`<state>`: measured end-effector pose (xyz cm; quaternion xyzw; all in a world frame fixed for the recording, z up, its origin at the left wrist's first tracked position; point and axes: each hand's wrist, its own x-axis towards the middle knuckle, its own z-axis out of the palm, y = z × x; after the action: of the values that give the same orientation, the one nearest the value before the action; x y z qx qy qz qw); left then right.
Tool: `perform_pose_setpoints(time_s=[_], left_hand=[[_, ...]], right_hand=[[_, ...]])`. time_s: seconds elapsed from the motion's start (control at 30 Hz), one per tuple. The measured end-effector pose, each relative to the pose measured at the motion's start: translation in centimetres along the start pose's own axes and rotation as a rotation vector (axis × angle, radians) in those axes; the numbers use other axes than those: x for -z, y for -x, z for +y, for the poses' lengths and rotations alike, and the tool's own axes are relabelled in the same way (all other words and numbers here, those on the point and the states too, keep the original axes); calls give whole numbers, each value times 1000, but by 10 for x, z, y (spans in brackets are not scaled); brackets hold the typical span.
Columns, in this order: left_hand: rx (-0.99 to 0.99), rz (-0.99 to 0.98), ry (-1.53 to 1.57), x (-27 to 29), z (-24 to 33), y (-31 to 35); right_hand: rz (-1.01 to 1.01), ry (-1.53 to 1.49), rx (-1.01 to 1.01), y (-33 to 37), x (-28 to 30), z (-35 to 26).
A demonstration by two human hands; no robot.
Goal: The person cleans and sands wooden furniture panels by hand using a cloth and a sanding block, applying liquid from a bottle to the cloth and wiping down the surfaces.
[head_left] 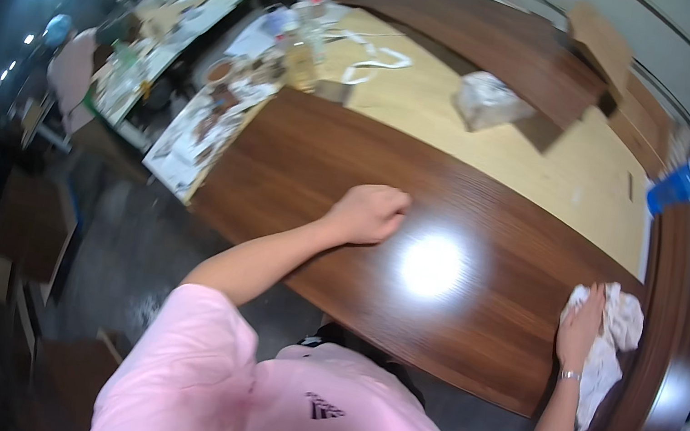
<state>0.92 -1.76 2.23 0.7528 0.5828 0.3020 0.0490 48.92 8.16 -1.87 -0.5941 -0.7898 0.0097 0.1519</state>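
Resting on the glossy brown board (320, 147), the left hand (368, 214) has its fingers curled into a fist; whether anything sits inside cannot be told. At the board's right end, the right hand (580, 331) lies over a bunched white cloth (623, 318), fingers close together, though whether they grip or only press is unclear. The cloth hides part of the board's edge and trails beside the wristband (570, 375). A bright reflection (431, 266) washes out the grain between the hands. Behind, a second brown panel (478, 36) partly covers the pale sheet (590, 185).
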Motion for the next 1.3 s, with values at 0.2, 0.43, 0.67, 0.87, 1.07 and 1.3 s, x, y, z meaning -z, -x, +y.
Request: perform_pose_setpoints(time_s=[0.2,0.43,0.67,0.87,1.07,1.3], left_hand=[[126,286,114,48,-37,28],[932,669,-327,182,-266,199],[1197,152,-345,188,-254,251],[1207,-92,-393,183,-239,242],[1247,-139,-444,174,-260,254],[1155,-26,-469,170,-285,279]], right_hand=[[-89,27,70,47,7,-75],[-68,38,49,77,8,-127],[-52,17,-28,76,8,-128],[-26,22,-15,87,18,-131],[16,-61,-73,79,28,-156],[108,-81,-63,78,25,-149]])
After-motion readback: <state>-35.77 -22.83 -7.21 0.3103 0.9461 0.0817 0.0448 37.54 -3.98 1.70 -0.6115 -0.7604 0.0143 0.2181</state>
